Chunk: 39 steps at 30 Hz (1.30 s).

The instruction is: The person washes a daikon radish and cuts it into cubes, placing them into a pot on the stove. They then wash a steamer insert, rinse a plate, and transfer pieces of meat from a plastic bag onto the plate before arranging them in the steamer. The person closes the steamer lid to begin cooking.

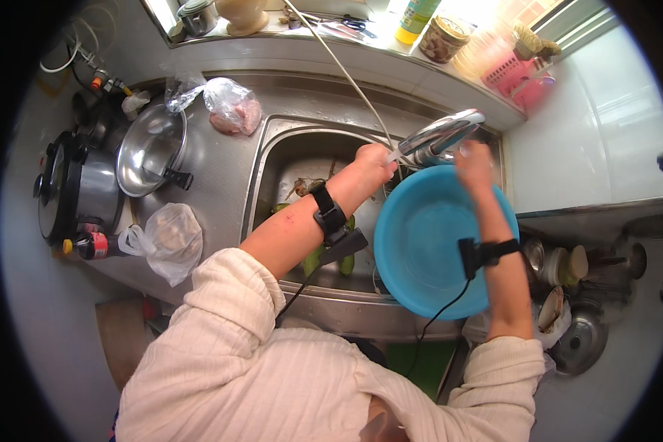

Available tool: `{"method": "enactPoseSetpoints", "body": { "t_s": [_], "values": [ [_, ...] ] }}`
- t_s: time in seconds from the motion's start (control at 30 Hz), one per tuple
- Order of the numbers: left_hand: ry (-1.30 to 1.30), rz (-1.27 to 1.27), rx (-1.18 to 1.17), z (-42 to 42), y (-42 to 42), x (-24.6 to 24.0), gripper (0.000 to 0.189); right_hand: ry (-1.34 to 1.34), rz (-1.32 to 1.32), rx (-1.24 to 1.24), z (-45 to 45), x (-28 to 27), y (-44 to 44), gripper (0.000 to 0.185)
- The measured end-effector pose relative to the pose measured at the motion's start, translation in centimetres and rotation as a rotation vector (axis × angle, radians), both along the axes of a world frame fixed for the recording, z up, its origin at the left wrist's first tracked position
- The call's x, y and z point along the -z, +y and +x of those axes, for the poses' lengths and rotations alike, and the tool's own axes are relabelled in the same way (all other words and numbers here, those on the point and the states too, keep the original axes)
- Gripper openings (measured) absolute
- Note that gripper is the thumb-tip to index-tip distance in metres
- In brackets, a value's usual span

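My left hand [375, 159] is at the outlet of the chrome faucet [439, 132], its fingers partly hidden. A whitish stretch at the spout's tip looks like water. My right hand [474, 164], blurred, is beside the faucet's base, above the far rim of a blue plastic basin [389, 276]. Whether it touches the faucet handle cannot be made out. The basin sits over the right part of the steel sink [287, 160] and seems to hold a little clear water. Long green vegetables [346, 264] lie on the sink floor, partly under my left forearm, with root-like scraps [301, 189] farther back.
Left of the sink are a bag of raw meat [235, 116], a steel bowl [146, 149], a tied plastic bag [174, 237], a cola bottle [91, 245] and a lidded pot [83, 188]. A pale hose [345, 72] crosses behind the sink. A jar [443, 38] stands on the windowsill.
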<state>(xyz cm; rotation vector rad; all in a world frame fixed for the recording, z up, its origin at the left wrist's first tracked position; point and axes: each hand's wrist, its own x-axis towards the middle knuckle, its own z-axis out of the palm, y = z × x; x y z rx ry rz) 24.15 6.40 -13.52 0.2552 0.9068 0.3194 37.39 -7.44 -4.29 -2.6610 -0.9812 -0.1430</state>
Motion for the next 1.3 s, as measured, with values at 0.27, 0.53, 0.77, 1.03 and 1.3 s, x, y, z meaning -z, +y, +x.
{"method": "enactPoseSetpoints", "body": {
  "t_s": [0.27,0.53,0.77,1.03,1.3],
  "values": [
    [-0.406,-0.152,0.048,-3.6,-1.4,0.6,0.019,0.765,0.471,-0.273,-12.2,9.7,7.6,0.038],
    [-0.549,0.058,0.223,-5.0,0.5,1.3,0.008,1.430,1.239,0.259,-12.6,13.6,9.4,0.039],
    [-0.228,0.243,0.170,-4.0,1.4,2.3,0.020,0.987,0.587,0.014,-13.9,5.7,7.1,0.026],
    [-0.089,0.131,0.560,-4.0,0.0,-2.8,0.012,0.333,-0.315,-0.141,-7.8,-1.1,-1.1,0.036],
    [0.125,0.240,0.352,-7.3,-0.4,-4.6,0.017,-0.095,-0.549,0.086,0.8,0.2,-4.2,0.067]
  ]
}}
